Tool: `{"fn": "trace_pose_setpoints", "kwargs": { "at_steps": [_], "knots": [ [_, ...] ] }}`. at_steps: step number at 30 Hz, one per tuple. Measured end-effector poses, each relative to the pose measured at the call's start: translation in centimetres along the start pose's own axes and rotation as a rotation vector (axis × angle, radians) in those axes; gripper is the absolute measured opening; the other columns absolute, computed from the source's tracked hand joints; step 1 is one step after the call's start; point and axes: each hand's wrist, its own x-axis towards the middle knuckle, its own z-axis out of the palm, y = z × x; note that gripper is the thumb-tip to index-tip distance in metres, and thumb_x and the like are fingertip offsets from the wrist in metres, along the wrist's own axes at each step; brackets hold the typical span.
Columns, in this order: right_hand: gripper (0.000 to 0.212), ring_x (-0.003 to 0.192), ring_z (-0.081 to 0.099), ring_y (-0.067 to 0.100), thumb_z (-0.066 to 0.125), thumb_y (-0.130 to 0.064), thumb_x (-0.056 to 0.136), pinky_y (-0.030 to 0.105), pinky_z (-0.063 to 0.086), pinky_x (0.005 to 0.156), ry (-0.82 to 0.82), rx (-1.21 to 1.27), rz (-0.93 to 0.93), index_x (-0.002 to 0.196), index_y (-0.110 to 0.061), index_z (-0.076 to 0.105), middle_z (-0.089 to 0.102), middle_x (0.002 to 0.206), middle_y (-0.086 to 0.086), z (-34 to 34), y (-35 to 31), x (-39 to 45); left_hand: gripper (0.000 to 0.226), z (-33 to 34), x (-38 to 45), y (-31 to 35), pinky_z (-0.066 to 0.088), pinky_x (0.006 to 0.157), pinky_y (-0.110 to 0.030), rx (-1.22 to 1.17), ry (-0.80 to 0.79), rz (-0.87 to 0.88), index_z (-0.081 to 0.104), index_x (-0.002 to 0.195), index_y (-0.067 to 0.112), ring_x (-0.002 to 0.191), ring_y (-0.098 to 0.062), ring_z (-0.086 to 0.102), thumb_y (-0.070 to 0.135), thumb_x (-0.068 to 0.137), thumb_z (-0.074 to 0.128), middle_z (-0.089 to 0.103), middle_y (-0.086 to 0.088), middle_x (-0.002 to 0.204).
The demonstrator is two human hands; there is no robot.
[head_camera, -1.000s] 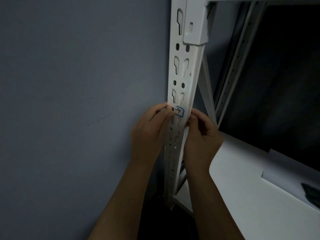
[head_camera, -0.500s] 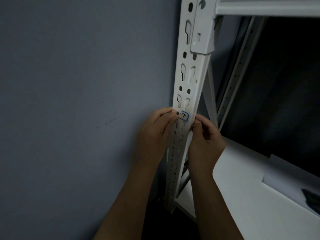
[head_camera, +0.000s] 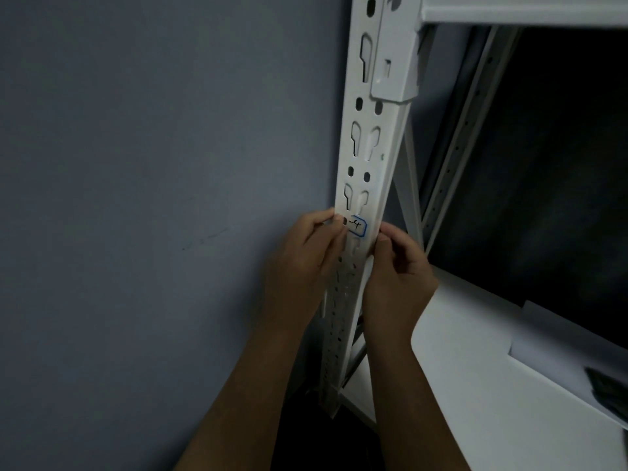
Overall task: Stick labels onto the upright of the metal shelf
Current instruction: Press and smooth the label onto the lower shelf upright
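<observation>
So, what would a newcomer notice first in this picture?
First the white upright with its keyhole slots, running down the middle beside the grey wall. Then the small blue-edged label on its face, with the left hand and the right hand at either side of it.
</observation>
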Motion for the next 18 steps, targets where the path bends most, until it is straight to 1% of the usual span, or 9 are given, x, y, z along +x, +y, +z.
{"fn": "trace_pose_setpoints", "kwargs": {
  "at_steps": [3, 5, 8, 9, 11, 13, 15, 17, 18],
  "knots": [
    [0.016, 0.089, 0.068, 0.004, 0.059, -0.004, 0.092, 0.013, 0.053, 0.073, 0.003, 0.012, 0.026, 0.100, -0.012, 0.070, 0.071, 0.099, 0.000, 0.0, -0.1, -0.2, 0.035, -0.2, 0.1, 0.1, 0.040, 0.095, -0.010, -0.015, -0.011, -0.037, 0.063, 0.113, -0.001, 0.104, -0.010, 0.053, 0.024, 0.094, 0.045, 0.062, -0.010, 0.112],
    [0.016, 0.088, 0.068, 0.005, 0.059, -0.004, 0.092, 0.013, 0.054, 0.073, 0.009, 0.007, 0.031, 0.100, -0.011, 0.071, 0.071, 0.098, 0.001, 0.1, -0.3, -0.3, 0.035, -0.3, 0.2, 0.0, 0.042, 0.092, -0.012, -0.048, -0.027, -0.080, 0.063, 0.116, 0.005, 0.106, -0.004, 0.053, 0.027, 0.095, 0.046, 0.061, -0.005, 0.116],
    [0.016, 0.087, 0.067, 0.000, 0.059, -0.003, 0.091, 0.009, 0.051, 0.070, 0.003, 0.013, 0.044, 0.098, -0.012, 0.070, 0.070, 0.097, -0.002, 0.0, -0.5, -0.2, 0.030, -0.5, 0.1, 0.3, 0.035, 0.087, 0.001, -0.162, -0.063, -0.173, 0.060, 0.121, 0.008, 0.104, 0.018, 0.046, 0.023, 0.097, 0.050, 0.058, 0.004, 0.118],
    [0.016, 0.087, 0.067, -0.001, 0.059, -0.003, 0.091, 0.009, 0.051, 0.069, 0.001, 0.017, 0.052, 0.098, -0.012, 0.070, 0.070, 0.096, -0.004, 0.0, -0.5, -0.2, 0.030, -0.5, 0.0, 0.3, 0.033, 0.086, 0.003, -0.181, -0.074, -0.189, 0.059, 0.123, 0.009, 0.105, 0.021, 0.044, 0.023, 0.098, 0.050, 0.058, 0.005, 0.119],
    [0.016, 0.087, 0.066, -0.002, 0.058, -0.004, 0.092, 0.008, 0.051, 0.069, -0.004, 0.019, 0.054, 0.097, -0.013, 0.070, 0.070, 0.096, -0.006, 0.0, -0.6, -0.2, 0.035, -0.3, -0.2, 0.3, 0.030, 0.091, 0.001, -0.101, -0.095, -0.155, 0.057, 0.127, 0.014, 0.114, 0.014, 0.042, 0.031, 0.099, 0.043, 0.055, 0.005, 0.128],
    [0.016, 0.088, 0.067, 0.001, 0.058, -0.004, 0.092, 0.010, 0.052, 0.071, 0.000, 0.012, 0.047, 0.098, -0.012, 0.070, 0.070, 0.097, -0.003, 0.0, -0.4, -0.2, 0.042, -0.2, -0.1, 0.2, 0.030, 0.096, -0.007, -0.026, -0.106, -0.132, 0.056, 0.129, 0.018, 0.120, -0.003, 0.047, 0.040, 0.099, 0.035, 0.054, 0.003, 0.132],
    [0.016, 0.089, 0.068, 0.005, 0.059, -0.005, 0.092, 0.012, 0.053, 0.073, 0.009, 0.012, 0.046, 0.100, -0.011, 0.071, 0.071, 0.099, 0.001, 0.1, -0.2, -0.2, 0.043, 0.1, -0.2, -0.1, 0.034, 0.099, -0.013, 0.014, -0.047, -0.075, 0.062, 0.123, 0.008, 0.114, -0.016, 0.056, 0.036, 0.100, 0.037, 0.060, -0.006, 0.125],
    [0.016, 0.090, 0.068, 0.007, 0.059, -0.005, 0.092, 0.014, 0.054, 0.074, 0.019, 0.011, 0.045, 0.100, -0.011, 0.071, 0.071, 0.100, 0.002, 0.3, 0.0, 0.0, 0.043, 0.6, -0.4, -0.4, 0.038, 0.099, -0.011, 0.031, 0.044, 0.014, 0.065, 0.113, -0.003, 0.105, -0.019, 0.060, 0.030, 0.100, 0.040, 0.064, -0.014, 0.113],
    [0.016, 0.091, 0.068, 0.008, 0.059, -0.005, 0.092, 0.015, 0.055, 0.074, 0.024, 0.007, 0.045, 0.099, -0.011, 0.071, 0.071, 0.101, 0.002, 0.3, 0.1, 0.0, 0.043, 0.8, -0.5, -0.5, 0.041, 0.098, -0.013, 0.018, 0.069, 0.033, 0.065, 0.110, -0.005, 0.103, -0.019, 0.060, 0.029, 0.100, 0.041, 0.064, -0.016, 0.110]
  ]
}}
